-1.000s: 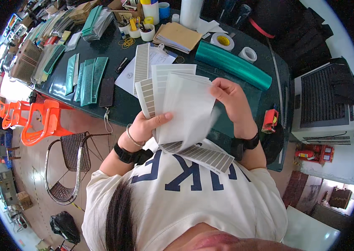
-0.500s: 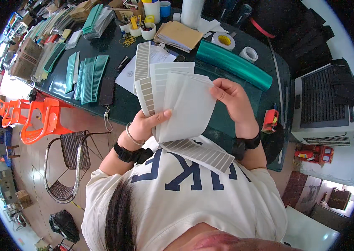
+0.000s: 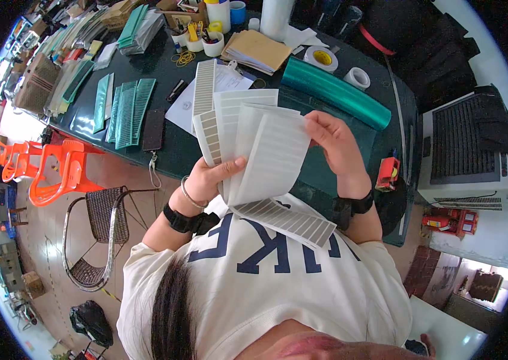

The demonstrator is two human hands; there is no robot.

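Observation:
My left hand (image 3: 211, 180) is closed on a fanned stack of label sheets (image 3: 275, 156), its thumb pressed across their front. White backs face up on the front sheets, while a sheet with rows of grey rectangular labels (image 3: 208, 137) shows at the left of the fan. Another printed sheet (image 3: 287, 221) hangs below, against my shirt. At the fan's upper right, my right hand (image 3: 335, 144) pinches the corner of the front sheets between thumb and fingers. Its grip partly hides that corner.
A green film roll (image 3: 335, 93) lies across the dark table (image 3: 326, 156), near tape rolls (image 3: 320, 58). Green strips (image 3: 127, 114) and a dark phone (image 3: 153, 130) rest to the left. An orange chair (image 3: 65, 171) and a woven chair (image 3: 108, 216) stand on the floor.
The front sheets in the fan have turned leftward at their right edge, so more of a white back shows. My right hand has shifted slightly; the left stays in place.

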